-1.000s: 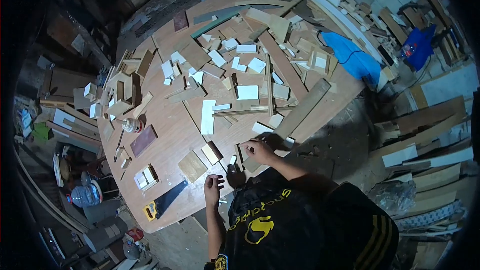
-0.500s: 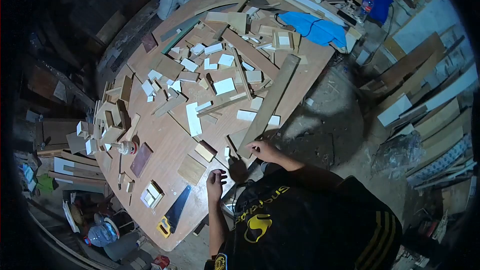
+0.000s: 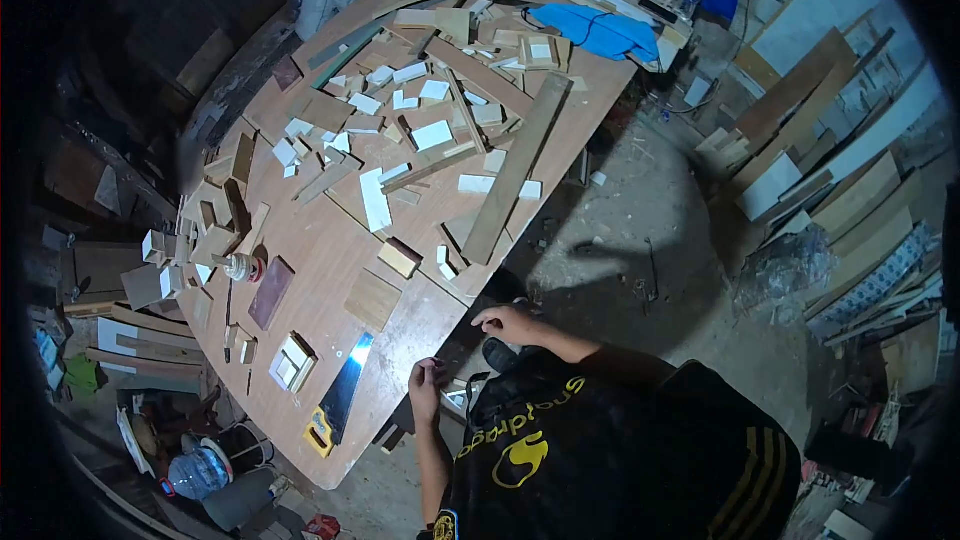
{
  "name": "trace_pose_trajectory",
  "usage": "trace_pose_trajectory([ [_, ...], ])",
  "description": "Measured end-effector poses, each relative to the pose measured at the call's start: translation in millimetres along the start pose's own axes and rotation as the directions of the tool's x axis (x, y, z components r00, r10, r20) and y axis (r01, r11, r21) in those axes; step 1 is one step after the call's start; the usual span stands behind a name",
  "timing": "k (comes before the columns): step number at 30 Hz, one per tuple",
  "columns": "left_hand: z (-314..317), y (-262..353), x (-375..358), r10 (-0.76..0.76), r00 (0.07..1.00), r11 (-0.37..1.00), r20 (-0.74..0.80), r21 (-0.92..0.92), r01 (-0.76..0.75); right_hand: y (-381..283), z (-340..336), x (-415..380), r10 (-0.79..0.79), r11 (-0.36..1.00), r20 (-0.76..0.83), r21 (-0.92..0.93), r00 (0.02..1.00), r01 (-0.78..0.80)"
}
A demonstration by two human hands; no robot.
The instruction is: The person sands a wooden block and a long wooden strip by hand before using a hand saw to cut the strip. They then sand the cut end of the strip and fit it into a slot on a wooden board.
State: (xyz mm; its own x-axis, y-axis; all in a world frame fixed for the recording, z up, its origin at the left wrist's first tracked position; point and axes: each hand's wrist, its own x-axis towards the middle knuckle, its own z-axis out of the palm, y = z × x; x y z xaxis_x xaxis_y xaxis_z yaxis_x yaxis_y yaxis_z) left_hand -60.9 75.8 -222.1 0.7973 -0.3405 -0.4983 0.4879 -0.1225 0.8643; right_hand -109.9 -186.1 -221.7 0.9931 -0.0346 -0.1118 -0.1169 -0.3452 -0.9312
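My right hand hovers just off the near edge of the round wooden table, fingers spread, holding nothing. The closest thing to it is the near end of a long plank that lies slanted across the tabletop. My left hand is at the table's rim with loosely bent fingers and nothing in it. A yellow-handled handsaw lies to its left. A brown square board and a small block rest just beyond both hands.
Many white and tan wood offcuts cover the table's far half. A blue cloth lies at the far edge and a dark red panel at the left. Planks are stacked on the floor to the right. A water jug stands at the lower left.
Both hands have drawn back off the tabletop towards my body. My right hand has left the plank's near end. The table now sits farther up and left in view.
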Motion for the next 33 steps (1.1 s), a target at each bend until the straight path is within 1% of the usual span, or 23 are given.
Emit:
trace_pose_trajectory([
  [1,1,0,-6,-0.029,1.000,0.999,-0.006,0.013,0.029,1,4,-8,0.038,0.997,0.027,0.059,0.999,-0.040],
  [4,-3,-8,-9,-0.036,0.999,0.999,0.032,0.019,0.036,8,12,-24,0.034,0.999,0.010,0.013,0.999,-0.034],
  [5,-4,-9,-10,-0.036,0.999,0.999,0.033,0.019,0.036,11,12,-29,0.094,0.995,0.071,0.027,0.993,-0.096],
  [6,0,0,-12,-0.041,0.999,0.997,0.024,0.061,0.039,13,12,-32,0.093,0.995,0.069,0.027,0.993,-0.095],
  [7,2,6,-12,-0.043,0.999,0.994,0.018,0.105,0.041,15,12,-33,0.081,0.996,0.056,0.015,0.995,-0.082],
  [8,1,4,-9,-0.040,0.999,0.993,0.024,0.108,0.037,17,11,-34,0.070,0.998,0.042,0.004,0.997,-0.070],
  [10,3,2,-1,0.012,0.997,0.988,0.070,0.155,-0.023,16,5,-36,0.080,0.997,0.011,0.011,0.997,-0.080],
  [14,23,15,8,-0.012,0.992,0.985,0.127,0.171,-0.010,6,-18,-48,0.097,0.995,-0.078,0.020,0.992,-0.096],
  [15,30,19,11,-0.004,0.990,0.985,0.143,0.174,-0.021,11,-22,-50,0.131,0.991,-0.082,-0.006,0.988,-0.132],
  [16,36,22,14,0.005,0.988,0.984,0.156,0.176,-0.032,15,-26,-53,0.142,0.990,-0.091,0.007,0.986,-0.142],
  [17,40,21,20,0.019,0.984,0.973,0.179,0.223,-0.059,20,-29,-55,0.177,0.984,-0.082,0.019,0.981,-0.176],
  [18,46,22,24,0.006,0.983,0.971,0.185,0.235,-0.051,21,-35,-56,0.212,0.977,-0.071,0.031,0.975,-0.210],
  [20,58,22,34,-0.040,0.981,0.989,0.191,0.148,0.011,26,-45,-58,0.254,0.966,-0.072,0.056,0.964,-0.251],
  [21,68,30,35,-0.100,0.980,0.985,0.172,0.157,0.073,30,-49,-57,0.227,0.973,-0.084,0.050,0.970,-0.224],
  [23,78,31,47,-0.141,0.974,0.981,0.175,0.158,0.114,39,-62,-57,0.190,0.981,-0.077,0.064,0.979,-0.185],
  [24,89,38,52,-0.162,0.971,0.980,0.175,0.146,0.137,44,-70,-57,0.199,0.978,-0.079,0.074,0.977,-0.193],
  [26,112,51,64,-0.178,0.971,0.970,0.158,0.195,0.146,54,-84,-59,0.123,0.992,-0.097,0.044,0.988,-0.119],
  [28,133,61,79,-0.122,0.971,0.957,0.208,0.286,0.059,72,-100,-61,0.143,0.988,-0.072,0.069,0.987,-0.138],
  [29,140,62,92,-0.133,0.959,0.960,0.252,0.272,0.061,81,-108,-61,0.146,0.987,-0.043,0.080,0.988,-0.143],
  [30,145,56,109,-0.136,0.960,0.959,0.245,0.277,0.065,86,-122,-60,0.145,0.986,-0.039,0.087,0.989,-0.141],
  [32,157,46,141,-0.011,0.953,0.920,0.301,0.377,-0.109,92,-151,-58,0.179,0.973,-0.021,0.150,0.984,-0.174],
  [33,175,63,140,-0.035,0.962,0.939,0.269,0.339,-0.061,110,-154,-55,0.181,0.961,-0.040,0.218,0.983,-0.168],
])
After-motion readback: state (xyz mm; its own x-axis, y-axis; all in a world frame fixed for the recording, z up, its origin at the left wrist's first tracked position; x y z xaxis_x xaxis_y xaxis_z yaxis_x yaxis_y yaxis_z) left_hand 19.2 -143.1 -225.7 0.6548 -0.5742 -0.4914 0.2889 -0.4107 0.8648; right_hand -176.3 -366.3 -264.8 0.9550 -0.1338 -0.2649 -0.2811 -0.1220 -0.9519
